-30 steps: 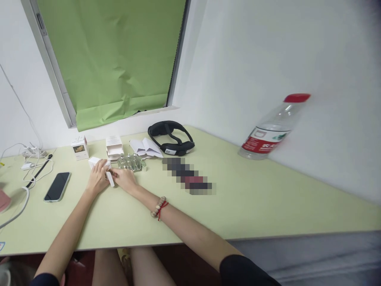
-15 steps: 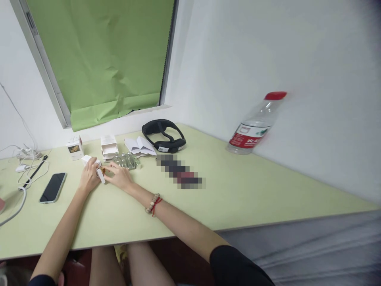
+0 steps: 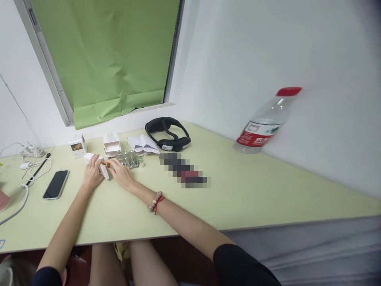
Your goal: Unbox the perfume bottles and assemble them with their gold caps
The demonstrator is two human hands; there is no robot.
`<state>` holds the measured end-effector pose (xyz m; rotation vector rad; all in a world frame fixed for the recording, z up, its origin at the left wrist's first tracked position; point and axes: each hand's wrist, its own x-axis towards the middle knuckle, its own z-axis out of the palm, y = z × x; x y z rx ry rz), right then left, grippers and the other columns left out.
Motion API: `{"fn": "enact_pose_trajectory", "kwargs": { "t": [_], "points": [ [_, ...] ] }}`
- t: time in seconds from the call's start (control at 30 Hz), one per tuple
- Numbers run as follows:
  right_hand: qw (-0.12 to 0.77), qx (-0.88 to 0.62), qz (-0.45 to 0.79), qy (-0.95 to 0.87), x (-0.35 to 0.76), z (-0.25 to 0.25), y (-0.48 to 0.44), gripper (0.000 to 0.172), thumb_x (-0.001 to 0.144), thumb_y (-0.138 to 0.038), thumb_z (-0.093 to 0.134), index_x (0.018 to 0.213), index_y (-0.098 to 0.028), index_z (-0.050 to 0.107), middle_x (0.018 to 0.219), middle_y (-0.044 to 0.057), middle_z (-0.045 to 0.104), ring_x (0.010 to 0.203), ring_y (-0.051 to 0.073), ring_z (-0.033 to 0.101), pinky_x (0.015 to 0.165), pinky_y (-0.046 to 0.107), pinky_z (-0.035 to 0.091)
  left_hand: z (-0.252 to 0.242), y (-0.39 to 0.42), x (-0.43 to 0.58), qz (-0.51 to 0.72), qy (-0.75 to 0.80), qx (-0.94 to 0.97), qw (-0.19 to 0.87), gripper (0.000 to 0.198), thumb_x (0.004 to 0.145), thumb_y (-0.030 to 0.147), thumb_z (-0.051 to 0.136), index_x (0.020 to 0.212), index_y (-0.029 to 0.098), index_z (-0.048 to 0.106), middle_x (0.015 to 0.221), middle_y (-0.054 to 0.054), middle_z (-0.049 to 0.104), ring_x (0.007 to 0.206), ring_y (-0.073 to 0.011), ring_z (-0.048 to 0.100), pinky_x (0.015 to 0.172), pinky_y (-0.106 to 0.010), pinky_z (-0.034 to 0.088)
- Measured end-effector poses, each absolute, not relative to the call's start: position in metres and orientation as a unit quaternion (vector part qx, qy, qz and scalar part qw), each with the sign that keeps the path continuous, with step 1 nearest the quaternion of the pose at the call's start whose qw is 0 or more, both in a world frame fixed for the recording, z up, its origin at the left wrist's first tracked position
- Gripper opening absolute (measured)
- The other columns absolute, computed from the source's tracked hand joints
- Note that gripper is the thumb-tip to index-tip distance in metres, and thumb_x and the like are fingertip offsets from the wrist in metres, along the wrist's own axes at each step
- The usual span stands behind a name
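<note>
My left hand (image 3: 93, 176) is wrapped round a small white box (image 3: 88, 157) lying on the pale green table (image 3: 238, 190); the box's end flap (image 3: 104, 172) hangs open. My right hand (image 3: 121, 175) pinches a small amber item (image 3: 107, 164) at the box's open end. What that item is I cannot make out. A bead bracelet with a red string sits on my right wrist (image 3: 155, 201). Several small clear glass bottles (image 3: 129, 158) stand just behind my right hand.
Two more small white boxes (image 3: 77, 145) (image 3: 111, 144) and folded white paper (image 3: 143, 143) lie at the back. A black headband device (image 3: 168, 134) lies beyond. A phone (image 3: 56, 184) and cables (image 3: 29, 159) are at left. A water bottle (image 3: 263, 127) stands by the wall.
The box flap has come open and a small amber item now shows at the opening between my fingers. Both hands stay at the same spot on the table.
</note>
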<state>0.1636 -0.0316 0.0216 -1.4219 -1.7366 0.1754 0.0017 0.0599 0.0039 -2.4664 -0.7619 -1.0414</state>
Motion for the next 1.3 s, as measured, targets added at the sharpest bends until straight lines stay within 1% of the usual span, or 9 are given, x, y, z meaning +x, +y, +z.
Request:
{"fn": "enact_pose_trajectory", "kwargs": {
  "t": [0.17, 0.37, 0.5, 0.6, 0.7, 0.9, 1.1, 1.23, 1.3],
  "points": [
    [0.449, -0.585, 0.092, -0.669, 0.164, 0.019, -0.030, 0.034, 0.099, -0.030, 0.036, 0.127, -0.021, 0.052, 0.114, 0.008, 0.069, 0.088, 0.021, 0.067, 0.073, 0.029, 0.048, 0.007, 0.056, 0.001, -0.338, -0.304, -0.877, 0.157, 0.052, 0.078, 0.026, 0.063, 0.127, 0.019, 0.045, 0.137, -0.018, 0.050, 0.138, -0.0313, 0.041, 0.102, -0.046, 0.045],
    [0.505, -0.567, 0.166, -0.629, 0.163, 0.014, -0.027, 0.034, 0.100, -0.031, 0.030, 0.127, -0.018, 0.046, 0.099, 0.007, 0.072, 0.074, 0.019, 0.069, 0.073, 0.030, 0.048, 0.013, 0.050, 0.002, -0.316, -0.318, -0.879, 0.162, 0.060, 0.078, 0.036, 0.066, 0.132, 0.019, 0.045, 0.139, -0.018, 0.051, 0.137, -0.0333, 0.042, 0.099, -0.045, 0.047],
    [0.535, -0.555, 0.197, -0.606, 0.163, 0.011, -0.026, 0.034, 0.100, -0.033, 0.028, 0.125, -0.018, 0.045, 0.097, 0.006, 0.072, 0.061, 0.015, 0.066, 0.069, 0.028, 0.049, 0.011, 0.053, -0.001, -0.322, -0.329, -0.873, 0.158, 0.064, 0.076, 0.030, 0.068, 0.134, 0.019, 0.043, 0.141, -0.018, 0.049, 0.137, -0.0342, 0.041, 0.099, -0.046, 0.047],
    [0.541, -0.572, 0.138, -0.601, 0.163, 0.009, -0.025, 0.034, 0.099, -0.035, 0.032, 0.124, -0.020, 0.049, 0.103, 0.006, 0.072, 0.072, 0.018, 0.068, 0.071, 0.029, 0.049, 0.011, 0.058, -0.008, -0.381, -0.338, -0.847, 0.150, 0.064, 0.077, 0.026, 0.066, 0.134, 0.016, 0.040, 0.138, -0.021, 0.050, 0.138, -0.0343, 0.040, 0.107, -0.049, 0.042],
    [0.519, -0.594, 0.103, -0.606, 0.163, 0.008, -0.025, 0.034, 0.098, -0.035, 0.035, 0.124, -0.020, 0.052, 0.099, 0.006, 0.074, 0.084, 0.022, 0.069, 0.076, 0.030, 0.048, 0.015, 0.060, -0.014, -0.460, -0.358, -0.801, 0.138, 0.071, 0.077, 0.033, 0.068, 0.136, 0.012, 0.034, 0.135, -0.023, 0.049, 0.137, -0.0343, 0.039, 0.112, -0.050, 0.036],
    [0.490, -0.616, 0.092, -0.610, 0.162, 0.010, -0.025, 0.038, 0.098, -0.038, 0.036, 0.127, -0.021, 0.054, 0.095, 0.004, 0.075, 0.079, 0.021, 0.069, 0.071, 0.027, 0.046, 0.019, 0.057, -0.013, -0.559, -0.521, -0.644, 0.045, 0.087, 0.077, 0.052, 0.068, 0.141, 0.014, 0.023, 0.140, -0.023, 0.042, 0.131, -0.0325, 0.047, 0.105, -0.045, 0.045],
    [0.474, -0.624, 0.067, -0.618, 0.165, 0.015, -0.027, 0.039, 0.098, -0.042, 0.039, 0.129, -0.024, 0.056, 0.099, 0.002, 0.075, 0.072, 0.017, 0.068, 0.066, 0.024, 0.044, 0.011, 0.066, -0.015, -0.554, -0.530, -0.642, -0.034, 0.083, 0.077, 0.051, 0.069, 0.138, 0.020, 0.022, 0.132, -0.018, 0.051, 0.122, -0.0258, 0.056, 0.100, -0.039, 0.048],
    [0.461, -0.621, 0.072, -0.629, 0.165, 0.018, -0.030, 0.037, 0.097, -0.041, 0.044, 0.128, -0.026, 0.057, 0.105, 0.001, 0.075, 0.077, 0.017, 0.069, 0.067, 0.024, 0.043, 0.007, 0.065, -0.014, -0.517, -0.545, -0.652, -0.102, 0.083, 0.073, 0.053, 0.072, 0.134, 0.020, 0.027, 0.127, -0.017, 0.054, 0.111, -0.0270, 0.061, 0.093, -0.041, 0.052],
    [0.471, -0.615, 0.071, -0.628, 0.165, 0.019, -0.030, 0.036, 0.096, -0.042, 0.046, 0.126, -0.026, 0.059, 0.108, 0.001, 0.074, 0.078, 0.017, 0.068, 0.068, 0.024, 0.044, 0.006, 0.063, -0.012, -0.506, -0.537, -0.666, -0.114, 0.078, 0.072, 0.053, 0.072, 0.131, 0.020, 0.034, 0.126, -0.017, 0.055, 0.113, -0.0288, 0.060, 0.094, -0.043, 0.051]
  ]
}}
